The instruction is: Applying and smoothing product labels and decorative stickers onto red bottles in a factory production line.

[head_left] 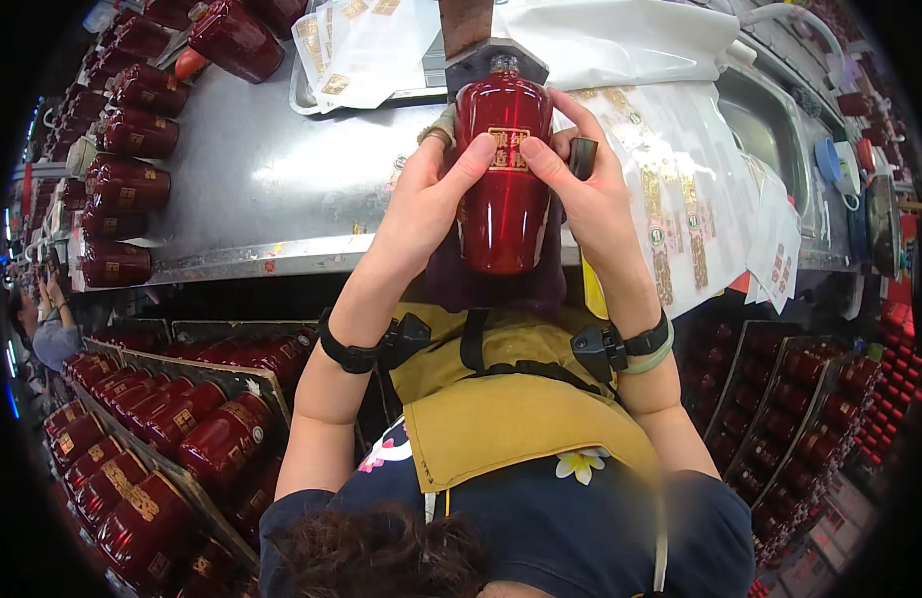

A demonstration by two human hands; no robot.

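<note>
A glossy deep-red bottle (503,224) with a clear glass neck points away from me, lying over a dark purple cloth (446,284) at the table's front edge. My left hand (426,189) grips its left side, and my right hand (596,184) grips its right side. Both thumbs press the edges of a gold label (508,149) on the bottle's front. Some fingers are hidden behind the glass. A short dark cylinder (583,157) sits at my right fingers; its kind is unclear. Beyond the neck stands a dark metal block (471,68).
Transparent sheets of gold stickers (670,189) cover the table's right side, before a steel sink (765,110). More sticker sheets (366,50) lie in a tray at the back left. Red bottles (132,184) line the left edge. Crates of bottles (217,429) stand below on both sides.
</note>
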